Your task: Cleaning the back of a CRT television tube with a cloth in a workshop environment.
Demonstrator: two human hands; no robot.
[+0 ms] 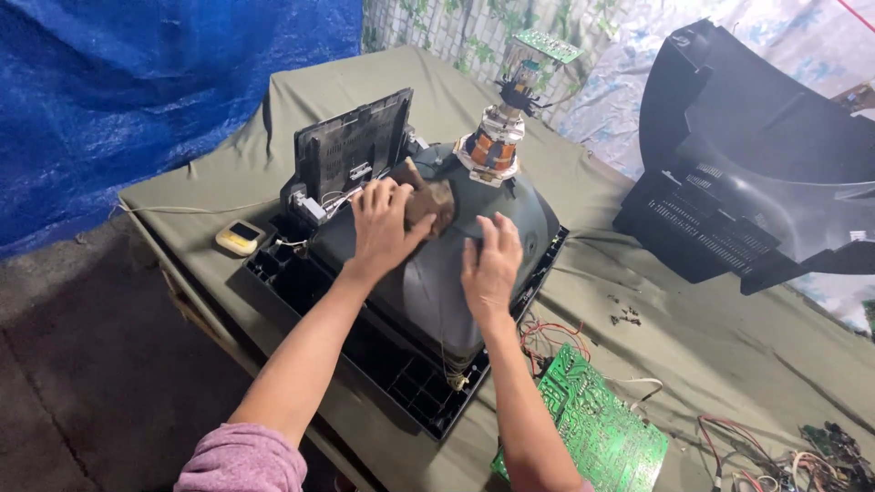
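So there's a gutted TV on the table [383, 87], which is covered in olive cloth. The big grey tube [437, 273] lies face down in its black front frame [401, 383], with the neck [497, 141] sticking straight up, copper coil around it and a tiny green board [544, 44] perched on top.

Left hand [383, 223] is spread over the upper slope of the tube, just left of the neck, pressing a brown rag [433, 202] against the glass. Fingers are curled onto the rag, so it's gripping that. Right hand [492, 260] lies flat and open on the tube a bit lower down, below the neck, fingers splayed, holding nothing.

Around the tube:
- a black panel [351, 150] stands upright at its far left edge, with a few wires at its base
- a small yellowish box [240, 238] sits on the cloth just left of the frame
- a green circuit board [592, 424] lies at the near right corner of the frame, red wires [547, 333] running between them
- a few dark screws [626, 316] are scattered to the right
- the black back shell [756, 164] sits well off to the right
- a tangle of loose wires [784, 456] lies at the near right edge of the table

Blue tarp [164, 91] hangs behind, left of it all.
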